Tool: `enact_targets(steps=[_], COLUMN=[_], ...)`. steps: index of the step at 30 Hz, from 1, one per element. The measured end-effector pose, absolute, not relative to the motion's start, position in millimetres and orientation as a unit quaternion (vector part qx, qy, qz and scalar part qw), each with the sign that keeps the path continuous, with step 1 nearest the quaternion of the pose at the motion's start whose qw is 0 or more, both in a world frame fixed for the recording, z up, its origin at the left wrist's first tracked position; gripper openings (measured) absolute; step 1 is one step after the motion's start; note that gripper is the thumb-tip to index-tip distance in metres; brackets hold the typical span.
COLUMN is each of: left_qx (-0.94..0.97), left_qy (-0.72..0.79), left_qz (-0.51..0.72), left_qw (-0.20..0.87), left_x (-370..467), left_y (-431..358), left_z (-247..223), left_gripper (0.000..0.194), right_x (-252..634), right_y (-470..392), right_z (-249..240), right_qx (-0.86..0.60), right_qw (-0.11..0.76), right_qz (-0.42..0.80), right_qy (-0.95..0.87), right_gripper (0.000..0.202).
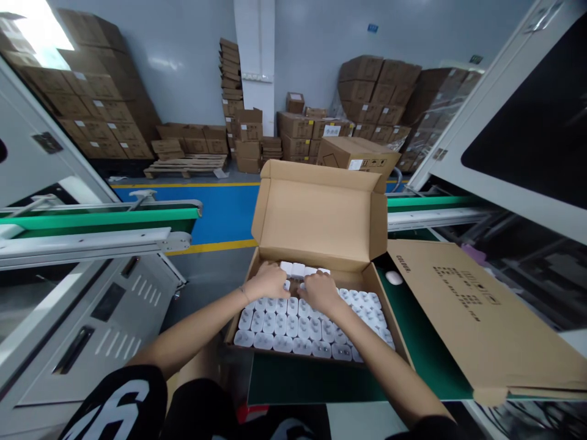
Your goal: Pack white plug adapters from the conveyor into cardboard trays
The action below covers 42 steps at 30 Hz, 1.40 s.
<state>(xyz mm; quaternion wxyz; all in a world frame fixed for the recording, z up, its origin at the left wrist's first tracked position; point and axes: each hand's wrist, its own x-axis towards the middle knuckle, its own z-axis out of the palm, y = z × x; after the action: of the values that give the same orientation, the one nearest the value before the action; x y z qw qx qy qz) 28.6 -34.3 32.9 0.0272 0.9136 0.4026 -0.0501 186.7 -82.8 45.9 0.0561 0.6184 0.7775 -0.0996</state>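
An open cardboard box (pixel 316 211) sits before me, its lid raised at the back. Rows of white power adapters (pixel 292 326) fill its near part, most standing with their prongs up. Over the far part of the box, my left hand (pixel 269 281) is closed at the left end of a short row of white adapters (pixel 299 269). My right hand (pixel 321 291) curls its fingers at the right side of the same row. The fingertips are partly hidden, so the exact contact is hard to see. Brown cardboard shows between the hands.
Under the box lies a green work surface (pixel 316 380). To the right leans a large printed carton (pixel 477 299), near a small white rounded object (pixel 393 278). A green conveyor (pixel 101 217) ends at the left. Stacked cartons (pixel 110 104) line the wall behind.
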Motion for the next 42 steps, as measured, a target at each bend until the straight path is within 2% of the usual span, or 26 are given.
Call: enact_targets(steps=[3, 6, 9, 12, 15, 20, 25, 27, 31, 36, 38, 42], left_qx=[0.911, 0.896, 0.867, 0.871, 0.900, 0.915, 0.908, 0.903, 0.906, 0.899, 0.899, 0.871], left_qy=[0.411, 0.441, 0.497, 0.491, 0.431, 0.394, 0.415, 0.428, 0.421, 0.428, 0.430, 0.489], left_qz=[-0.023, -0.001, 0.008, -0.016, -0.050, -0.059, -0.024, -0.003, -0.034, -0.090, -0.075, -0.020], left_qw=[0.036, 0.060, 0.011, -0.004, 0.032, 0.068, 0.049, 0.031, 0.003, 0.014, 0.012, -0.031], left_x=[29.1, 22.7, 12.3, 4.8, 0.2, -6.8, -6.6, -2.2, 14.5, 23.5, 17.5, 4.1], left_y=[-42.9, -42.5, -30.0, -12.0, 3.8, 17.5, 8.9, -1.5, -25.8, -39.5, -38.5, -29.2], left_z=[41.7, 55.3, 62.7, 57.9, 47.4, 38.0, 44.1, 48.0, 48.2, 45.4, 51.0, 64.6], left_gripper=[0.023, 0.024, 0.027, 0.026, 0.012, 0.028, 0.016, 0.025, 0.049, 0.030, 0.024, 0.027], right_x=[201.3, 229.7, 258.7, 277.4, 289.0, 307.0, 313.0, 304.7, 261.0, 217.3, 227.5, 278.8], right_y=[-86.2, -82.3, -73.1, -64.7, -59.0, -50.2, -50.4, -58.2, -81.5, -93.5, -91.9, -84.1], right_z=[57.6, 64.1, 57.4, 43.9, 33.1, 20.0, 18.8, 23.6, 30.3, 34.9, 41.7, 49.7], right_qx=[0.648, 0.696, 0.714, 0.689, 0.642, 0.642, 0.667, 0.683, 0.653, 0.626, 0.652, 0.713], right_qw=[0.008, -0.031, -0.013, 0.024, 0.026, 0.011, -0.007, -0.021, -0.043, 0.001, -0.027, -0.083], right_qz=[-0.067, -0.014, 0.030, -0.003, -0.058, -0.111, -0.127, -0.109, -0.068, -0.041, -0.046, 0.008], right_qy=[0.759, 0.717, 0.699, 0.724, 0.764, 0.759, 0.735, 0.722, 0.753, 0.779, 0.756, 0.697], right_gripper=[0.029, 0.028, 0.025, 0.024, 0.022, 0.035, 0.031, 0.030, 0.043, 0.033, 0.031, 0.025])
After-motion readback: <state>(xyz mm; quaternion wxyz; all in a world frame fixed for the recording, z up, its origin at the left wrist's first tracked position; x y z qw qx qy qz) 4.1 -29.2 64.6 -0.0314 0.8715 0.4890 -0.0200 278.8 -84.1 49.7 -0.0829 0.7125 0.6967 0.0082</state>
